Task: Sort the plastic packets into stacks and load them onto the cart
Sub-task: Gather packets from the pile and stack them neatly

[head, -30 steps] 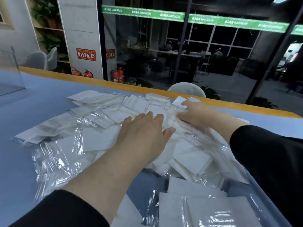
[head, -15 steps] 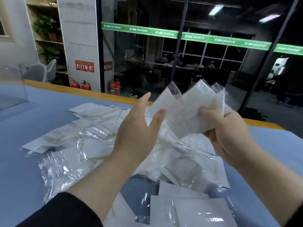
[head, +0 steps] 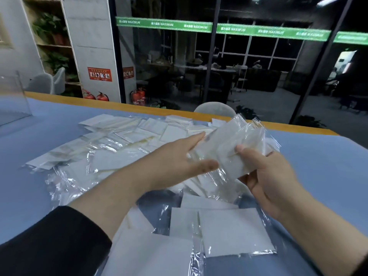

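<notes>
A bundle of clear plastic packets with white inserts (head: pixel 231 150) is held above the table between both hands. My right hand (head: pixel 266 174) grips its near end, thumb on top. My left hand (head: pixel 179 156) holds the bundle's left side, fingers stretched along its edge and thumb underneath. Below them a loose heap of the same packets (head: pixel 111 148) spreads over the blue table (head: pixel 29 196). A few flatter packets (head: pixel 225 230) lie close to me at the near edge. No cart is in view.
The table's far edge has an orange rim (head: pixel 127 105). A clear acrylic panel (head: pixel 14 96) stands at the far left. A grey chair back (head: pixel 215 110) rises behind the far edge, with glass walls beyond.
Both hands went from pressing flat on the heap to lifting a bundle of packets. Since half a second ago the bundle has come lower and tilted, with my left hand closing on it.
</notes>
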{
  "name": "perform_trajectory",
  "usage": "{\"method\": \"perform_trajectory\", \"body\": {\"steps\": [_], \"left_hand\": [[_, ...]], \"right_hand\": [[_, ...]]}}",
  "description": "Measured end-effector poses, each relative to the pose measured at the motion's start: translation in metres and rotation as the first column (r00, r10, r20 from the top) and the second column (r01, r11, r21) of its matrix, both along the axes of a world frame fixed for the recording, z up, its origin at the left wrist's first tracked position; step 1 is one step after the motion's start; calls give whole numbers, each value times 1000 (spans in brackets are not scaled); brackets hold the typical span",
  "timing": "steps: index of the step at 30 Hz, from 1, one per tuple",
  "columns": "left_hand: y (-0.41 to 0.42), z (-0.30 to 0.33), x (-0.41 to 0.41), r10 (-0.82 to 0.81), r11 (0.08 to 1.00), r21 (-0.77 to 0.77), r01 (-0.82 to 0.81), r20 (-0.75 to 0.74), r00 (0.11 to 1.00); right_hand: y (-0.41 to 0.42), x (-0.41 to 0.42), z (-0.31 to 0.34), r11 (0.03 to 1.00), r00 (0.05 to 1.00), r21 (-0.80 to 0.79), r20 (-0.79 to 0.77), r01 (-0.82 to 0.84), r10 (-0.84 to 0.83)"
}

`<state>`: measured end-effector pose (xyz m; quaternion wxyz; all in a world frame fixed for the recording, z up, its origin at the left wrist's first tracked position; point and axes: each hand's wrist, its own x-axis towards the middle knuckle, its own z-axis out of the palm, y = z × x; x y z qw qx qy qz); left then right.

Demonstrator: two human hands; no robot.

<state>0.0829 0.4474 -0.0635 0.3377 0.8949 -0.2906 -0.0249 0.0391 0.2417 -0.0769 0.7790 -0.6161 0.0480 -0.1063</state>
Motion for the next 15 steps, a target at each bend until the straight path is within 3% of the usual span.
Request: {"method": "perform_trajectory", "body": {"steps": [1, 3, 6, 8, 12, 15], "left_hand": [[0, -1, 1, 34, 999, 17, -34, -7, 999], [-1, -3, 5, 100, 989, -104, -101, -11, 995], [-5, -1, 2, 212, 942, -289, -168, 129, 969], [-10, 6, -8, 237, 934, -319, -162, 214, 948], [-25, 11, -20, 106, 993, 16, -119, 353, 930], [-27, 11, -21, 44, 981, 163, -103, 334, 942]], "right_hand": [[-1, 0, -1, 1000, 1000, -21, -5, -1, 1], [-1, -1, -1, 999, 1000, -51, -15, -6, 5], [2, -2, 0, 1000, 1000, -28, 1, -2, 2], [7, -4, 2, 1000, 1000, 18, 13, 2, -2], [19, -10, 8, 981, 996, 174, 18, -87, 86], [20, -16, 16, 943, 979, 265, 54, -202, 195]]}}
